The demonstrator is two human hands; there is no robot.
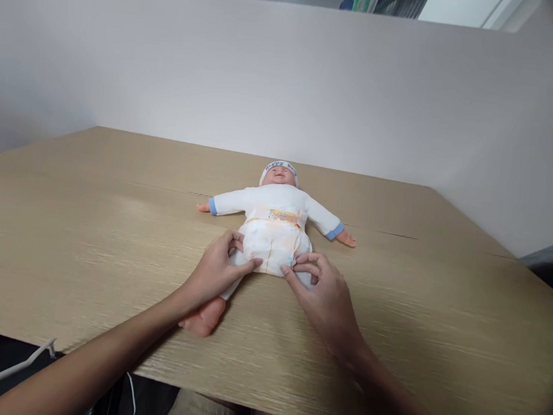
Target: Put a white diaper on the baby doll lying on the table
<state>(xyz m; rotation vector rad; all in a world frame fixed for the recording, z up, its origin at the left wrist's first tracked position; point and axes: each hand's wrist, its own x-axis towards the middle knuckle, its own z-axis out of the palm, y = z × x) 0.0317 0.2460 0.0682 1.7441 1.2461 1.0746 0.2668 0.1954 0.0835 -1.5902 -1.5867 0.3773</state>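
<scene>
A baby doll lies on its back on the table, head away from me, arms spread wide. It wears a white long-sleeved outfit with blue cuffs and a white cap with lettering. Around its hips is a white diaper with an orange printed band at the waist. At the diaper's left leg edge, my left hand grips with the thumb pressed on the front. My right hand pinches the right leg edge between thumb and fingers. One bare doll foot shows beside my left wrist; the doll's other foot is hidden.
The wood-grain table carries the doll near its middle. A pale partition wall rises behind the far edge. Below the near edge are a white curved bar, a thin white cable and my lap.
</scene>
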